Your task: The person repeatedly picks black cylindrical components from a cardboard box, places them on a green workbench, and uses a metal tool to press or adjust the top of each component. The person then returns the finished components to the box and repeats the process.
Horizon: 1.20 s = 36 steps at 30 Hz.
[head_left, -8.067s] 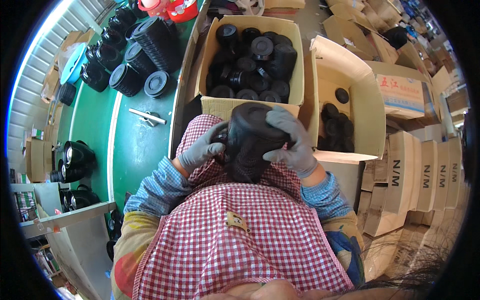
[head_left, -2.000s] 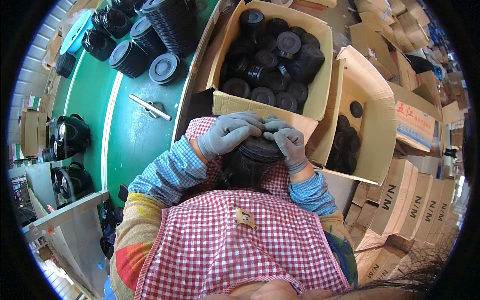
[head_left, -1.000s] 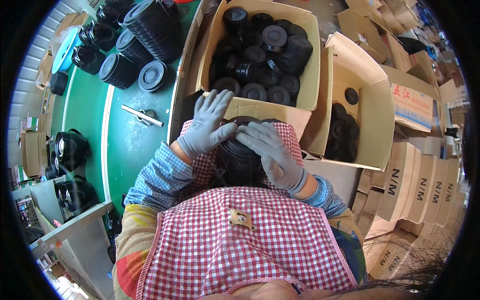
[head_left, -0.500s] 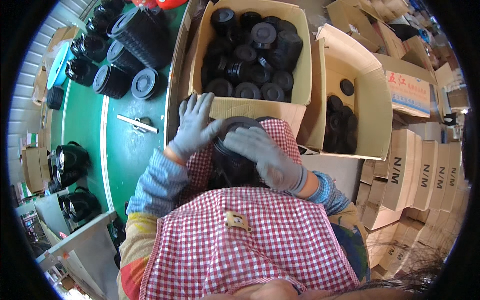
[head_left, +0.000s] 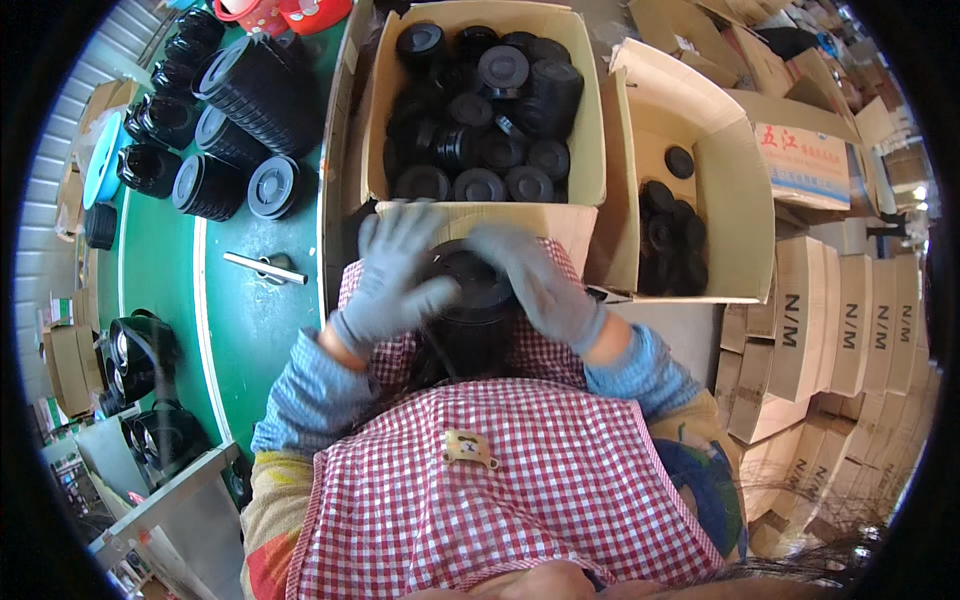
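A black, round, disc-topped piece (head_left: 470, 285) rests in my lap, against the red-checked apron (head_left: 480, 470); its lower part is dark and its exact kind unclear. My left hand (head_left: 395, 280), in a grey glove, is at its left side with fingers spread and blurred at the tips. On the other side my right hand (head_left: 540, 285), also gloved, stretches its fingers along the piece's right rim. I cannot tell how firmly either hand touches it. Straight ahead, a cardboard box (head_left: 590, 120) holds many black round parts (head_left: 502, 68).
A second box (head_left: 740, 200) with several black discs (head_left: 660, 232) stands to the right. Stacked black round pieces (head_left: 275, 190) and a white rod (head_left: 265, 268) lie on the green bench (head_left: 165, 270) at left. Flattened cartons (head_left: 800, 320) are piled at far right.
My right hand has moved off the top of the black piece to its right rim. The left hand stays beside it, its fingers now more blurred. The view has shifted slightly.
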### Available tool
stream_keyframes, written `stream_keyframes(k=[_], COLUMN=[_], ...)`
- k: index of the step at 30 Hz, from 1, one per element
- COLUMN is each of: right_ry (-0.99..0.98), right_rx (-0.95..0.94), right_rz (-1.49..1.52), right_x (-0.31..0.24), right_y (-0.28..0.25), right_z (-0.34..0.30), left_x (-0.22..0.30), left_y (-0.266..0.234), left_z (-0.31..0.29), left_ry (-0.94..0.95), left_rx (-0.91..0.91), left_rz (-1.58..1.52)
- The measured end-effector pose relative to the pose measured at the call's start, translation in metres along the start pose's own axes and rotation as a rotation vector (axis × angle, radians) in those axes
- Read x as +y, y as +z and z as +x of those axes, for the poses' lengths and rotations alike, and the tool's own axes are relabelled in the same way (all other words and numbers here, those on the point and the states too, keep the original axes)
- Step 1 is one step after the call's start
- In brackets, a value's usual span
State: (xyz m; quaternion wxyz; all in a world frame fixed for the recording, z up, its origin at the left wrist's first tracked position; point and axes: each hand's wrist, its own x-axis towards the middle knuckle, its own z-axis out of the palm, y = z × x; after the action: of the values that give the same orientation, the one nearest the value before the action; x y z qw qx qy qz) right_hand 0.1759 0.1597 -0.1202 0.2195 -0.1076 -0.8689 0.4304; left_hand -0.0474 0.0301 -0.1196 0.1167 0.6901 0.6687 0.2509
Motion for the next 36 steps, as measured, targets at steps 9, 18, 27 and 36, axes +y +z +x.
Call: stream_keyframes(k=[9, 18, 27, 36], right_ry=[0.103, -0.362, -0.639, -0.2], right_rx=[-0.384, -0.393, -0.239, -0.538], right_rz=[-0.023, -0.233, 0.021, -0.229], right_x=[-0.038, 0.023, 0.01, -0.037], right_y=[-0.021, -0.021, -0.018, 0.024], right_z=[0.011, 0.041, 0.062, 0.042], left_x=[-0.004, -0.051, -0.011, 0.002], left_y=[-0.004, 0.027, 0.015, 0.045], left_z=[0.003, 0.069, 0.12, 0.115], left_ry=[-0.111, 0.532, 0.465, -0.116], left_rx=[-0.275, -0.536, -0.512, -0.649], left_rz=[-0.027, -0.586, -0.429, -0.519])
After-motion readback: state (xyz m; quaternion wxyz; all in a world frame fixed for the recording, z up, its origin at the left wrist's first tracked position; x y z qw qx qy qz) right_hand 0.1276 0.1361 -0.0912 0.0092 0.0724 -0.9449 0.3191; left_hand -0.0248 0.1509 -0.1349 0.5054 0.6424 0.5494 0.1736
